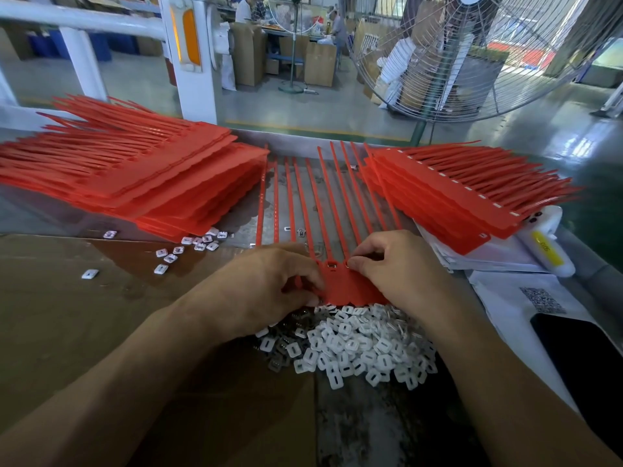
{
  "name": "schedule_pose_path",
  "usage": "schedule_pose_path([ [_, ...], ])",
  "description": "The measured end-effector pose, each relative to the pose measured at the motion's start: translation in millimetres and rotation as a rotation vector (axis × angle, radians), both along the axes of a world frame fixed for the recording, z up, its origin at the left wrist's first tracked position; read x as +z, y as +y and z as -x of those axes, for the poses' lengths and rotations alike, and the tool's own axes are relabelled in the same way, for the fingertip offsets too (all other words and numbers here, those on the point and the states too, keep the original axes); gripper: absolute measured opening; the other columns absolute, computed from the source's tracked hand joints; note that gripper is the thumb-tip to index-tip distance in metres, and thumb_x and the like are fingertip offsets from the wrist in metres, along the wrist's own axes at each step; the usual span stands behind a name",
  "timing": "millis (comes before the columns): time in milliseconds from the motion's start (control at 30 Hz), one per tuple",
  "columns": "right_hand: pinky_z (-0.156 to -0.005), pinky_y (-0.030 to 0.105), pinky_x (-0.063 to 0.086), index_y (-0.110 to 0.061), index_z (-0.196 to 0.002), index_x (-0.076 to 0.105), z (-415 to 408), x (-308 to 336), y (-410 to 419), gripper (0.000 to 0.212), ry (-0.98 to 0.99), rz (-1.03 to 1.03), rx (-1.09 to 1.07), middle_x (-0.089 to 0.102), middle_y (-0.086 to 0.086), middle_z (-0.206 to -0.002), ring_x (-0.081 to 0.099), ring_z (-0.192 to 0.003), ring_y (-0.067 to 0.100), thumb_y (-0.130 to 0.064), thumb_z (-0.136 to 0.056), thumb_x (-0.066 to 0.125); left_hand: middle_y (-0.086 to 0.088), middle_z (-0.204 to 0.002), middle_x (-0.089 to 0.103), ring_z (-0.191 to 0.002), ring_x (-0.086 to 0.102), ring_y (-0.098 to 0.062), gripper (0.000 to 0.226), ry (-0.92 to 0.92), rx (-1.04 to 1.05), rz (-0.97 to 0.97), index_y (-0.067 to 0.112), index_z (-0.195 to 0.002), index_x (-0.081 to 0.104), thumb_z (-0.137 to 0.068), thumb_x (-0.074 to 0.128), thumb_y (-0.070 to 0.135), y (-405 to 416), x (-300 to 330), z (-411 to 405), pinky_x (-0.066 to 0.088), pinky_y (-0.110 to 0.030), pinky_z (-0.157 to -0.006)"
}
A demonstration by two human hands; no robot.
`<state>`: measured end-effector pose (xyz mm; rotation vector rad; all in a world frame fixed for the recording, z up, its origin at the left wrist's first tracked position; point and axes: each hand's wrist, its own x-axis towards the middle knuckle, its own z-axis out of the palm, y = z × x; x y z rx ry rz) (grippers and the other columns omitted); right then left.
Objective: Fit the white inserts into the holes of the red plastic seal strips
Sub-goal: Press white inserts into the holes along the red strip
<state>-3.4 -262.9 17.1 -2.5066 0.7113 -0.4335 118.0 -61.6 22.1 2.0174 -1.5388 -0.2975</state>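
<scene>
A red strip sheet (350, 288) is held flat on the tabletop (371, 426) between the two hands. The left hand (269, 284) is curled over the sheet's left part, its fingertips pressed on the plastic. The right hand (401, 264) is bent over the right part, thumb and forefinger pinched at a hole on the sheet's far edge; whether an insert is under them cannot be told. One hole (332, 265) between the hands appears already filled. The sheet's tails (323, 197) run away from the hands.

The sheet is judged light, thin and bendy, likely to slide or buckle unless pinned near the hole being filled; the head end by the holes is the place to hold it. The inserts (357, 345) are judged small, light, hard and easily scattered, best pinched by their edges.

No container is seen: the inserts lie in a loose heap just nearer than the hands, with strays (188, 247) beyond the left hand. Red stacks lie beyond each hand, left (135, 176) and right (445, 193).
</scene>
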Motion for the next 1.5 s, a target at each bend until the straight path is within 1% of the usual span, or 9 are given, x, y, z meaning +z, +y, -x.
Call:
schedule_pose_path([
  [167,-0.065,0.021,0.051,-0.034,-0.089,0.076,-2,-1,3,0.008,0.014,0.006,-0.038,0.069,-0.019,-0.081,0.063,-0.076,-0.003,-0.042,-0.091,0.076,0.027,-0.103,0.057,-0.098,0.059,0.006,0.012,-0.025,-0.008,-0.006,0.04,-0.098,0.071,-0.089,0.074,0.032,0,-1,1,0.049,-0.017,-0.086],
  [400,-0.072,0.039,0.059,-0.029,-0.088,0.077,0,2,7,0.017,-0.075,-0.041,-0.039,0.072,-0.012,-0.076,0.067,-0.071,0.005,-0.043,-0.095,0.07,0.024,-0.103,0.058,-0.097,0.059,0.007,0.01,-0.109,-0.033,0.026,0.037,-0.094,0.071,-0.089,0.075,0.029,0,0,5,0.048,-0.014,-0.085],
  [533,-0.072,0.036,0.059,-0.031,-0.088,0.077,-1,2,11,0.016,-0.1,-0.041,-0.037,0.072,-0.016,-0.075,0.067,-0.071,0.001,-0.043,-0.095,0.069,0.025,-0.103,0.057,-0.098,0.057,0.008,0.009,-0.115,-0.046,0.023,0.037,-0.094,0.071,-0.089,0.075,0.032,0,1,6,0.043,-0.01,-0.084],
  [867,-0.067,0.041,0.06,-0.032,-0.08,0.073,1,8,20,0.02,-0.17,-0.142,0.025,0.071,-0.016,-0.074,0.067,-0.067,0.007,-0.042,-0.097,0.067,0.019,-0.097,0.058,-0.089,0.059,0.001,0.005,-0.193,-0.053,0.046,0.034,-0.094,0.066,-0.092,0.069,0.03,0,0,9,0.049,-0.018,-0.078],
  [1033,-0.071,0.028,0.057,-0.032,-0.086,0.076,5,16,28,0.014,-0.278,-0.247,0.145,0.074,-0.014,-0.08,0.07,-0.076,0.005,-0.038,-0.097,0.07,0.016,-0.081,0.068,-0.074,0.065,-0.002,0.009,0.085,0.135,0.227,0.03,-0.087,0.068,-0.093,0.071,0.024,-4,-4,6,0.049,-0.016,-0.064],
  [1167,-0.062,0.009,0.047,-0.033,-0.09,0.077,8,20,33,0.008,-0.293,-0.355,0.249,0.07,-0.02,-0.073,0.065,-0.07,-0.003,-0.035,-0.096,0.072,0.011,-0.077,0.07,-0.064,0.063,-0.004,0.008,0.271,0.248,0.36,0.029,-0.086,0.069,-0.093,0.071,0.026,-6,-7,3,0.048,-0.016,-0.057],
  [1300,-0.069,0.019,0.054,-0.035,-0.101,0.077,9,23,38,0.01,-0.295,-0.343,0.322,0.073,-0.013,-0.087,0.069,-0.08,0.005,-0.03,-0.092,0.076,-0.003,-0.08,0.073,-0.07,0.066,-0.025,0.003,0.471,0.219,0.451,0.023,-0.089,0.073,-0.092,0.072,0.023,-8,-7,4,0.053,-0.034,-0.062],
  [1367,-0.072,0.023,0.057,-0.036,-0.103,0.075,7,23,40,0.013,-0.306,-0.354,0.331,0.073,-0.011,-0.09,0.069,-0.081,0.008,-0.028,-0.092,0.076,-0.004,-0.08,0.073,-0.065,0.062,-0.019,0.002,0.551,0.197,0.47,0.02,-0.089,0.074,-0.091,0.073,0.019,-9,-6,3,0.051,-0.028,-0.06],
  [1500,-0.064,0.015,0.051,-0.037,-0.105,0.073,7,20,40,0.017,-0.344,-0.356,0.327,0.072,-0.016,-0.092,0.068,-0.076,0.003,-0.025,-0.094,0.075,-0.009,-0.083,0.074,-0.069,0.062,-0.014,0.005,0.668,0.169,0.486,0.017,-0.094,0.074,-0.091,0.073,0.013,-9,-5,3,0.051,-0.023,-0.06],
])
